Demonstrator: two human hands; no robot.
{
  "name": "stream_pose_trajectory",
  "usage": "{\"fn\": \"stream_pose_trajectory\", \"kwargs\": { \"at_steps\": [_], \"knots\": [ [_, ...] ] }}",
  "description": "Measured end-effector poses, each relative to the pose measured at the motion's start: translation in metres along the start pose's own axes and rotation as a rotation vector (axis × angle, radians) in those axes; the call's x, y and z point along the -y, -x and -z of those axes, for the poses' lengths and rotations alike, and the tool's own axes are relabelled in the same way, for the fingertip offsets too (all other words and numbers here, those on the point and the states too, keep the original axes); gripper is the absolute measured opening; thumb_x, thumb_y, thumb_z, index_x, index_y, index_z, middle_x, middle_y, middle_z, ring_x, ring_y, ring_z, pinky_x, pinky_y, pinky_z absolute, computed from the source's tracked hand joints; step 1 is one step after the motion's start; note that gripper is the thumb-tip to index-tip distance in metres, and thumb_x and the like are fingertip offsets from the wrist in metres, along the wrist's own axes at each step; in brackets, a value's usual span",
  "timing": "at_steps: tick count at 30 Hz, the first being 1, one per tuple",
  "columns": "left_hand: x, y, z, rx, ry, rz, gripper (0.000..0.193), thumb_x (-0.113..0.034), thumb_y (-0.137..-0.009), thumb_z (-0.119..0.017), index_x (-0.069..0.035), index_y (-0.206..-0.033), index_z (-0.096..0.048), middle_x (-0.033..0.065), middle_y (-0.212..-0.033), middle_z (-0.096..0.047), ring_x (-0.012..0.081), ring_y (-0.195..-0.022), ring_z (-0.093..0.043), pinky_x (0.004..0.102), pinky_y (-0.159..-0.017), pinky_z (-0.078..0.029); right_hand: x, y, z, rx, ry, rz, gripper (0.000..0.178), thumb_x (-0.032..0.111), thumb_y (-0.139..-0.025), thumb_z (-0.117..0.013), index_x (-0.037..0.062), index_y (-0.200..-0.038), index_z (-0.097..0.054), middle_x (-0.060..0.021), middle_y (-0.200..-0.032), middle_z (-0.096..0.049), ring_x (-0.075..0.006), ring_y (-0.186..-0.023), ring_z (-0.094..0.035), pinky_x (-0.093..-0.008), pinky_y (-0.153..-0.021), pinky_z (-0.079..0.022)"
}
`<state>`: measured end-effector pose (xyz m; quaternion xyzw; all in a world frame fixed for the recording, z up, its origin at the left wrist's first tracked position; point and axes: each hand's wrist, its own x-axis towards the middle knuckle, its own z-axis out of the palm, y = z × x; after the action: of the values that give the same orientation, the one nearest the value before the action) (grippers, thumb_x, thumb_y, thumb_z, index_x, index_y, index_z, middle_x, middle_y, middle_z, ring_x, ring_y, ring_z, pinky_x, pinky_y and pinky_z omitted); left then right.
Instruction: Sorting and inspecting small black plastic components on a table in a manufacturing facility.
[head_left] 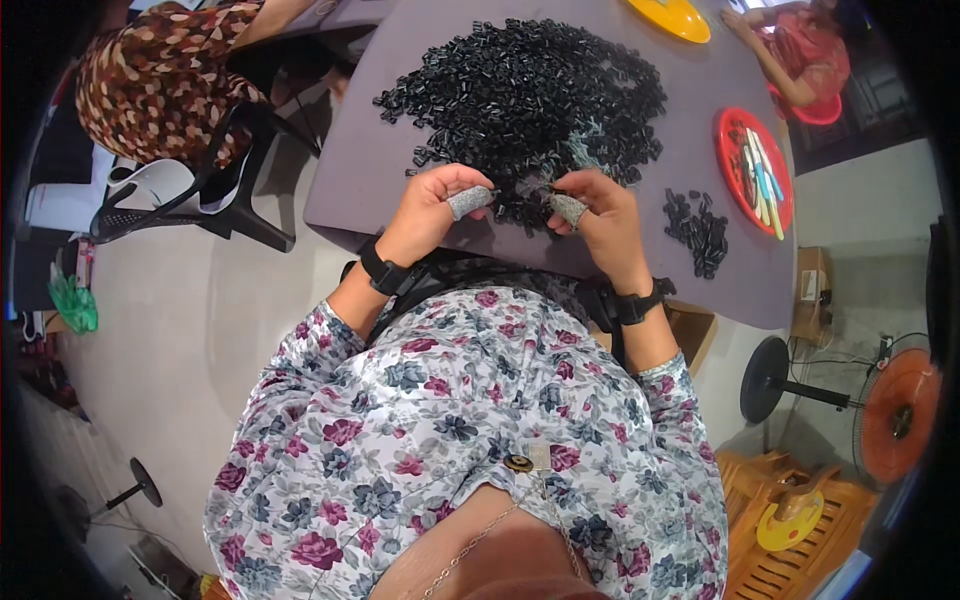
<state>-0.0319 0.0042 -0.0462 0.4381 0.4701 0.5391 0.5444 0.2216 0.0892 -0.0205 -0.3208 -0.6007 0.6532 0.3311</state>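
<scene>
Black plastic pieces (530, 100) lie heaped beyond left hand (425, 212) and right hand (610, 220), which stand apart, fingers curled, contents indiscernible; smaller pile (702, 238), right of both, perhaps finished; most pieces apparently await handling.

Purple-grey table (350, 170) stands beneath left hand (425, 207) and right hand (606, 215) | pale floor (245, 330) spreads left of left hand | black chair (258, 180) stands farther left | pale wall (875, 215) rises well right of right hand | orange fan (903, 415), black-stemmed, right of and behind right hand | slatted orange-brown chair (745, 490) stands farther behind
</scene>
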Motion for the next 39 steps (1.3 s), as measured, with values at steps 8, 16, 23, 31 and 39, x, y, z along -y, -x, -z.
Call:
{"fn": "stream_pose_trajectory", "kwargs": {
  "at_steps": [8, 16, 23, 31, 39],
  "knots": [
    [0.002, -0.001, 0.000, 0.009, 0.016, -0.011, 0.015, -0.001, -0.101, -0.064, 0.000, -0.114, -0.070, 0.0051, -0.099, -0.074, 0.0100, -0.085, -0.068, 0.0234, -0.080, -0.054, -0.003, 0.005, -0.008, 0.001, -0.038, 0.000, 0.022, -0.003, -0.097, -0.061, -0.0010, -0.118, -0.066, -0.0054, -0.099, -0.071, -0.0124, -0.082, -0.071, -0.0241, -0.073, -0.057],
    [-0.008, 0.001, -0.018, 0.031, 0.006, -0.056, 0.015, -0.001, -0.099, -0.066, -0.001, -0.114, -0.069, 0.0014, -0.098, -0.072, 0.0079, -0.083, -0.065, 0.0230, -0.077, -0.053, 0.007, 0.002, -0.014, 0.020, 0.000, -0.001, 0.019, -0.004, -0.096, -0.062, -0.0029, -0.114, -0.067, -0.0070, -0.104, -0.073, -0.0104, -0.082, -0.070, -0.0234, -0.070, -0.054],
    [-0.018, -0.008, -0.035, 0.095, 0.029, -0.069, 0.015, 0.000, -0.100, -0.065, -0.002, -0.114, -0.069, 0.0003, -0.095, -0.071, 0.0072, -0.081, -0.065, 0.0228, -0.075, -0.053, 0.017, -0.003, -0.025, -0.059, 0.068, 0.043, 0.012, -0.002, -0.094, -0.067, 0.0004, -0.106, -0.071, -0.0039, -0.094, -0.074, -0.0071, -0.072, -0.065, -0.0204, -0.061, -0.049],
    [-0.018, -0.009, -0.033, 0.088, -0.035, -0.062, 0.012, 0.001, -0.099, -0.065, -0.002, -0.110, -0.070, 0.0000, -0.097, -0.072, 0.0066, -0.083, -0.064, 0.0235, -0.074, -0.053, 0.006, -0.005, -0.019, -0.066, 0.010, 0.099, 0.012, -0.001, -0.094, -0.067, -0.0005, -0.105, -0.070, -0.0043, -0.093, -0.074, -0.0089, -0.078, -0.070, -0.0217, -0.063, -0.052],
    [-0.017, -0.006, -0.039, 0.119, -0.065, -0.045, 0.011, 0.000, -0.099, -0.066, -0.001, -0.109, -0.070, -0.0006, -0.095, -0.072, 0.0053, -0.086, -0.065, 0.0236, -0.074, -0.053, 0.010, -0.004, -0.020, 0.051, 0.032, 0.058, 0.011, -0.003, -0.095, -0.066, -0.0021, -0.105, -0.069, -0.0056, -0.092, -0.074, -0.0093, -0.078, -0.069, -0.0224, -0.067, -0.054]
  ]
}}
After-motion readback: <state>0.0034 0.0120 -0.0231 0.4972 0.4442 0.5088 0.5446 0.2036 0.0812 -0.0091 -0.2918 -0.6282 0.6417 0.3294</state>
